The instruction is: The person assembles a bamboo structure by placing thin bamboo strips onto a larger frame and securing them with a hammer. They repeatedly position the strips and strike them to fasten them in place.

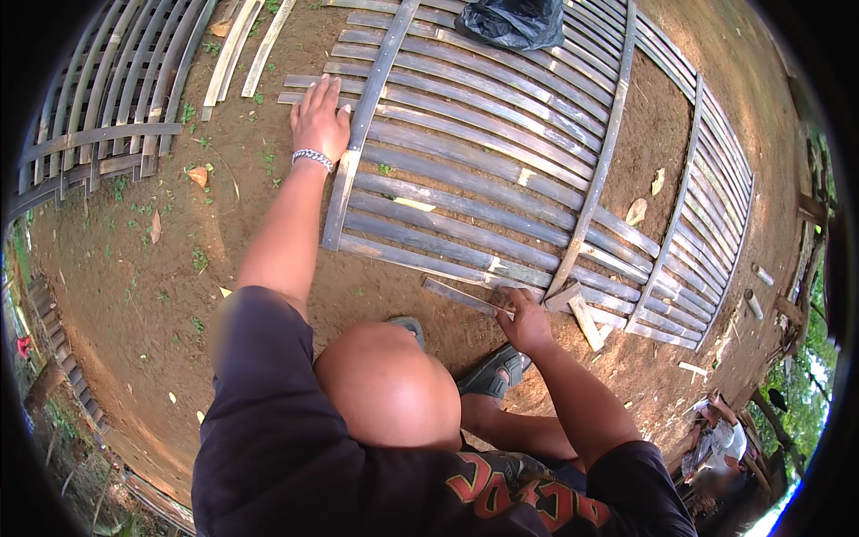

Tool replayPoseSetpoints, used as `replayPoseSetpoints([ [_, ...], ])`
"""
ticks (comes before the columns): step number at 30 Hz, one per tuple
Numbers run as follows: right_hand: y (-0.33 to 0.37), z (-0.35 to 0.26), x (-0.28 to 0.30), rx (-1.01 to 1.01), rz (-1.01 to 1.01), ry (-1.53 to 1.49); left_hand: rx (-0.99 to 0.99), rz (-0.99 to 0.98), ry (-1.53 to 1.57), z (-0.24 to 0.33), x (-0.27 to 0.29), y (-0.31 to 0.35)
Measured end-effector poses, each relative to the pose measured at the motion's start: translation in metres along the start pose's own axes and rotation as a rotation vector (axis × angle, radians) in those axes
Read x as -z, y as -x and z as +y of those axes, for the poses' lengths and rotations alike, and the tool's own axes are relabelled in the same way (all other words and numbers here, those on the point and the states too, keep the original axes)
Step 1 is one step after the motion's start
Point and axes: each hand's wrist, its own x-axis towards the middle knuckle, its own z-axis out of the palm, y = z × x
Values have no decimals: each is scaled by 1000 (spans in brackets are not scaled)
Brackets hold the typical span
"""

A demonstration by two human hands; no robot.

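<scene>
"Two hands are working at a slatted panel (pixel 483 163), which is lying flat on the bare ground (pixel 134 259). How far along is it looking?"

"Well advanced, in my judgement. Rows of slats (pixel 524 175) are running across the bars (pixel 585 215), most of them seemingly settled in place. One opening (pixel 649 134) is showing on the right side, with dry leaves (pixel 636 212) lying in it; whether it is awaiting slats, the view is not telling."

"And what is remaining?"

"Perhaps the near edge, where a strip (pixel 456 295) is lying off the panel. Some loose slats (pixel 234 54) are lying well apart at upper left, near a second panel (pixel 116 137). Any fastenings are showing too small for judging."

"The left hand (pixel 319 125)?"

"It is resting palm down at the far left, fingers reaching out slightly spread, touching slat ends just beside the left bar (pixel 341 201) and gripping nothing."

"And the right hand (pixel 526 320)?"

"It is working low at the near edge, fingers curling narrow and seemingly holding one end of the strip. Just beside it, what is looking like a hammer (pixel 585 320) is lying by the panel."
</scene>
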Motion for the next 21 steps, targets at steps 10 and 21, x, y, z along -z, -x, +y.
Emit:
replayPoseSetpoints([
  [10,-5,-2,-10,5,-5,-88,1,-289,-179,8,-4,-13],
  [21,1,-3,-5,94,-132,243,65,-348,-103,12,12,-17],
])
